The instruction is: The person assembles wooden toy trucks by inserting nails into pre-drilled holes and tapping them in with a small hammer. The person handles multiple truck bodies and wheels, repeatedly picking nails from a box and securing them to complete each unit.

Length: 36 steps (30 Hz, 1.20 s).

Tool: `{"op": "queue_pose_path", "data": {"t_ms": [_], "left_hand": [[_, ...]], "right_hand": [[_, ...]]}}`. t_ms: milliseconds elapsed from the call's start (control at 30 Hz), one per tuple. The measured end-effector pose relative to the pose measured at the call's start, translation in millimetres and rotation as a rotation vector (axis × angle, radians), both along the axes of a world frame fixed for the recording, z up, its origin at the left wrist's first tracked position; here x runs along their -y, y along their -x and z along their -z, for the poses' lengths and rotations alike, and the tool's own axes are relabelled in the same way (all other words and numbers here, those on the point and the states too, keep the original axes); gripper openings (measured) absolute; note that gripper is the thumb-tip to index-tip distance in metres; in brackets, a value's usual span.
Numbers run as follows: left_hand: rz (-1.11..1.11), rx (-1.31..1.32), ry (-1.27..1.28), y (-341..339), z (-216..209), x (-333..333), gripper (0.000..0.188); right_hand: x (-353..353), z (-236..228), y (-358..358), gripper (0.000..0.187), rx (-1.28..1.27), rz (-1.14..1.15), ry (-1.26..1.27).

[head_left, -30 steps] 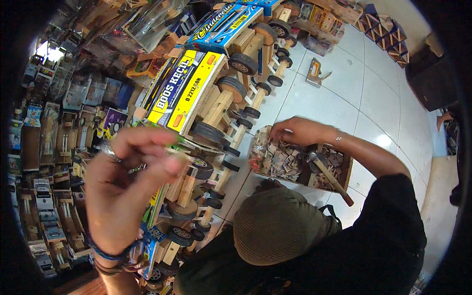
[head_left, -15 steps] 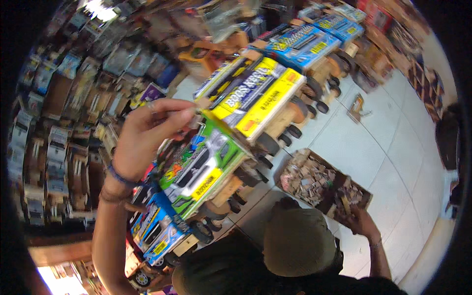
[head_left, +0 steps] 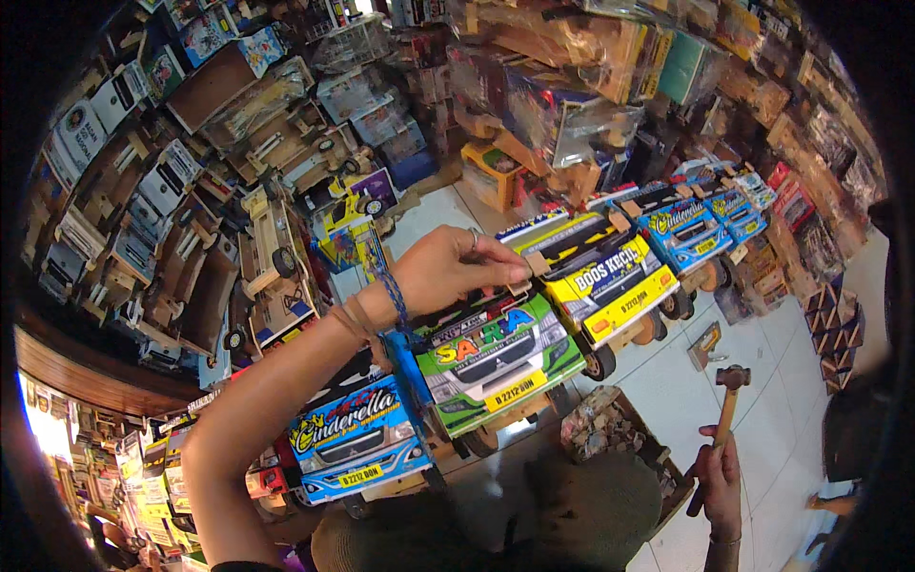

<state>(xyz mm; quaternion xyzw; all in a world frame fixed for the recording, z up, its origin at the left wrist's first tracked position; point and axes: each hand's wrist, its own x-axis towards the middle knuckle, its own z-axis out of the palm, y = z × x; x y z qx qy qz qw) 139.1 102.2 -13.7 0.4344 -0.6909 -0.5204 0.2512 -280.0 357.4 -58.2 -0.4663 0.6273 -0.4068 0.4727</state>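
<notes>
A row of wooden toy trucks runs diagonally across the floor. My left hand (head_left: 443, 272) reaches over the green toy truck (head_left: 496, 357), thumb and fingertips pinched at its roof's front edge. Something small and pale shows at the fingertips, too small to name. Beside them is a small brown wooden piece (head_left: 538, 263), near the yellow toy truck (head_left: 615, 286). On the right, my right hand (head_left: 717, 481) is closed round the wooden handle of a hammer (head_left: 728, 405), metal head up. A blue toy truck (head_left: 357, 439) stands under my left forearm.
A box (head_left: 656, 446) of small wooden scraps lies on the tiled floor before my knees. A hand tool (head_left: 704, 345) rests near the yellow truck. More blue trucks (head_left: 681, 232) stand farther right. Stacked truck bodies (head_left: 191, 257) and wrapped goods (head_left: 591, 114) crowd the left and back.
The view has turned, shifting the trucks. My right hand has come away from the scrap box, with the hammer now held upright. My left hand stays at the green truck's roof.
</notes>
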Motion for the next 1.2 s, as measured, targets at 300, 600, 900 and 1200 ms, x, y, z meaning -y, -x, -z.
{"op": "queue_pose_path", "data": {"t_ms": [300,600,900,1200], "left_hand": [[-0.002,-0.076,-0.056,-2,9,3,0.032],[-0.114,-0.156,-0.087,6,21,2,0.032],[-0.159,-0.022,-0.104,7,12,-4,0.025],[-0.187,0.031,0.064,11,14,-9,0.023]], "right_hand": [[50,-41,-37,0.047,0.007,-0.231,-0.138],[101,-74,-58,0.047,-0.164,-0.394,-0.117],[153,-116,-94,0.054,-0.554,-0.652,0.092],[187,-126,-117,0.054,-0.595,-0.748,0.083]]}}
